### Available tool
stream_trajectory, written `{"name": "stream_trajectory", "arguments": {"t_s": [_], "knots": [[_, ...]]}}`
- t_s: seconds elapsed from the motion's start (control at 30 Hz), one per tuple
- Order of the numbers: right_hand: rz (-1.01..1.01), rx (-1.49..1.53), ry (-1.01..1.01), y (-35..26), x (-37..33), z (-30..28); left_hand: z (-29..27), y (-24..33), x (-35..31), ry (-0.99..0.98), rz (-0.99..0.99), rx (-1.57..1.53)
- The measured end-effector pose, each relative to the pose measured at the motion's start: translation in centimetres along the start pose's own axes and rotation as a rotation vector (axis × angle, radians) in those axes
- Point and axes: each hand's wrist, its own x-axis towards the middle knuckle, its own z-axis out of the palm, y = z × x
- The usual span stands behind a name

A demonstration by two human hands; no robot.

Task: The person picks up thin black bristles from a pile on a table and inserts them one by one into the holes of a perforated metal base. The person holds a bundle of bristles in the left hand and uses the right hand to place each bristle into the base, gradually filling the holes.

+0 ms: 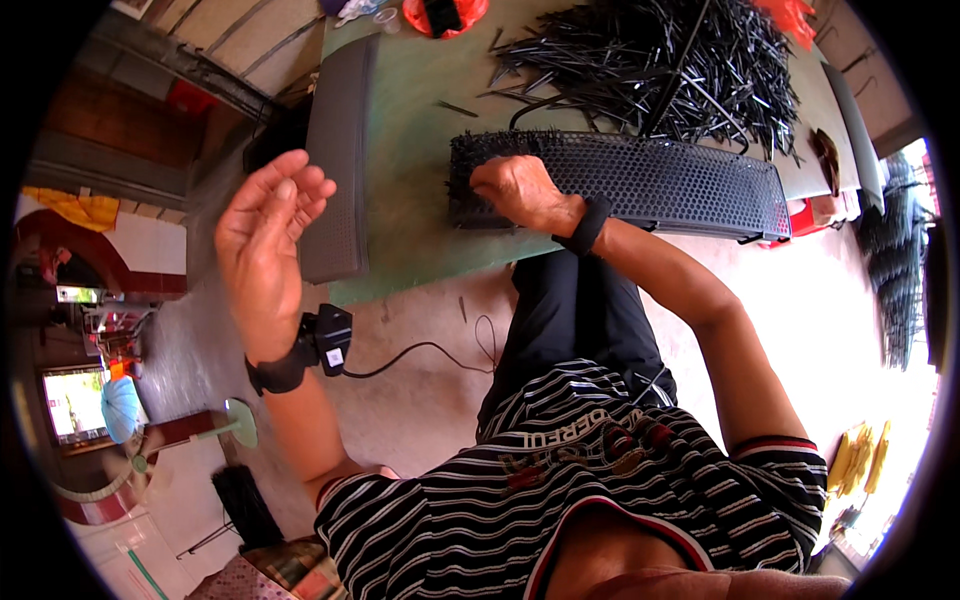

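Observation:
My left hand (265,235) is raised at the left, over the grey panel's near side, with its fingers loosely bent and apart and nothing visible in them. A long black perforated panel (660,180) lies along the table's near edge. Short black pieces (468,165) stick up densely from its left end. My right hand (525,192) is over that end, its fingers curled in; what they hold, if anything, is hidden. Behind the panel spreads a big heap of thin black plastic strips (690,75). Both my wrists wear black bands.
A grey perforated panel (340,150) lies along the left edge of the green table (410,250). An orange-red bag or dish with a dark object (440,15) sits at the back. From the device at my left wrist, a black cable (420,348) hangs down. A fan (140,463) stands at the lower left.

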Motion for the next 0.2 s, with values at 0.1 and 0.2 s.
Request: {"name": "stream_trajectory", "arguments": {"t_s": [0.1, 0.2], "knots": [[-0.01, -0.039, -0.064, -0.1, 0.7, -0.2, -1.3, 1.3, 0.3, 0.007, 0.017, 0.041], [0.032, -0.128, -0.166, -0.3, 1.4, -0.4, -2.7, 2.1, 0.8, 0.026, 0.023, 0.075]]}}
